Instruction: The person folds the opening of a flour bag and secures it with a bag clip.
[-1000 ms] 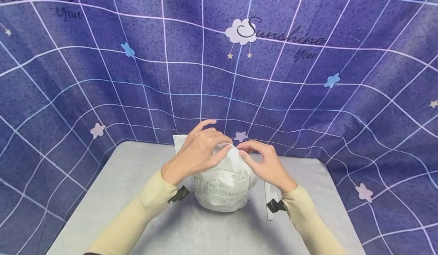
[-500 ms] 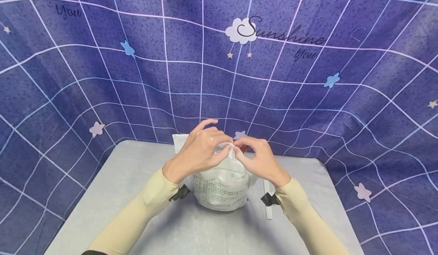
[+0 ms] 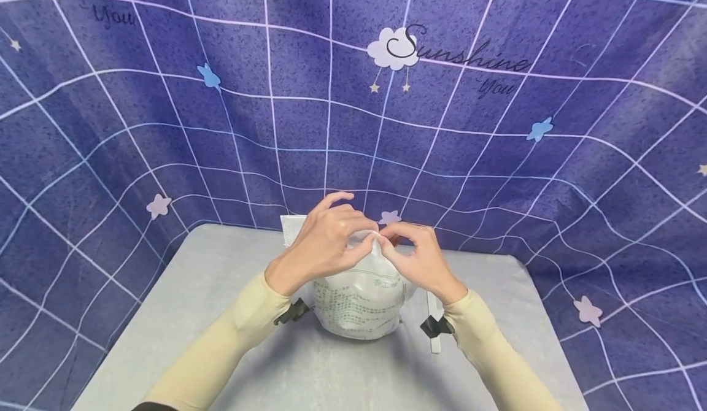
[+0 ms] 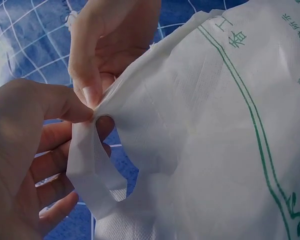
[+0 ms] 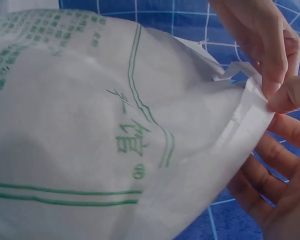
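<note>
A full white bag (image 3: 359,307) with green print stands on the table in the head view, its top gathered upward. Thumb and fingers of my left hand (image 3: 326,242) pinch the bag's top edge, beside a looped handle (image 4: 82,165) seen in the left wrist view. Right against them, my right hand (image 3: 422,261) pinches the same edge between thumb and index finger. The other fingers of the right hand (image 5: 275,170) spread behind the bag in the right wrist view. What the bag contains is hidden.
A white textured flap or sheet (image 3: 291,228) shows behind the left hand. To the right of the bag, a thin white strip (image 3: 435,343) lies on the grey table (image 3: 210,313), partly under the wrist. A purple gridded curtain (image 3: 298,116) surrounds the table.
My right hand has moved a little left along the bag's top edge, up to the left fingertips. The left hand stays nearly still, and the view has shifted slightly.
</note>
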The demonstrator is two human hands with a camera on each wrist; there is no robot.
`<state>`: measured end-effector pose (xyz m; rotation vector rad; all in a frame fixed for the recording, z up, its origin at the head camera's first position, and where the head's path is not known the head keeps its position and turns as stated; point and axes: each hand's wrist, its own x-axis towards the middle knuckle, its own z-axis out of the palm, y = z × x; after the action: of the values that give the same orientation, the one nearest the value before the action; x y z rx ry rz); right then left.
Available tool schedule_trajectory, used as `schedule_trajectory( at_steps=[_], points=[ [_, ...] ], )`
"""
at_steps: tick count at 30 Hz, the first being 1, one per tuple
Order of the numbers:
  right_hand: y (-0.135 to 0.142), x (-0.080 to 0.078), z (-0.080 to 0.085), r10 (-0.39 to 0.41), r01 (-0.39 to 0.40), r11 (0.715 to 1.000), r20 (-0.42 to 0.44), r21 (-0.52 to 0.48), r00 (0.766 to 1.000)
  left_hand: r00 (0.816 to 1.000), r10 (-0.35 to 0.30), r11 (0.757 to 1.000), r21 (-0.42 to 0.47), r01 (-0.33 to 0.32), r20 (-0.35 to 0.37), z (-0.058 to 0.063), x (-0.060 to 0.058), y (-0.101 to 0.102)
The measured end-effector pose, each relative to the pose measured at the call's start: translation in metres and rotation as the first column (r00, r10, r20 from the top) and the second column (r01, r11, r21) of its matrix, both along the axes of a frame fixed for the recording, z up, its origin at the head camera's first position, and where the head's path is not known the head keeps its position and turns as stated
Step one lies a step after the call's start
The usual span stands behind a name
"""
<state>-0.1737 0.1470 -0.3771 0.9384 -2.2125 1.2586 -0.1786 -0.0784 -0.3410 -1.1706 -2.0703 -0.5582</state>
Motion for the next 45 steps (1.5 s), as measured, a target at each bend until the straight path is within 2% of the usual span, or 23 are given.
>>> schedule_trajectory(
  at_steps=[7,15,31,45],
  points=[
    [0.001,0.001,-0.008,-0.008,0.009,0.998,0.017,-0.063,1.0,1.0,0.008,1.0,-0.002,-0.008,-0.005,0.0,0.0,0.002],
    [0.003,0.003,-0.013,-0.035,0.037,0.997,0.028,-0.061,0.999,1.0,0.015,1.0,0.008,-0.015,-0.016,0.0,0.003,0.002],
    [0.007,0.006,-0.021,-0.026,0.029,0.995,0.029,-0.097,0.999,0.998,0.02,0.999,0.028,-0.018,-0.051,-0.003,0.001,0.001],
    [0.012,0.007,-0.03,-0.048,0.055,0.995,0.087,-0.088,0.995,0.999,0.018,0.999,0.028,-0.017,-0.044,-0.002,0.002,0.0]
  ],
)
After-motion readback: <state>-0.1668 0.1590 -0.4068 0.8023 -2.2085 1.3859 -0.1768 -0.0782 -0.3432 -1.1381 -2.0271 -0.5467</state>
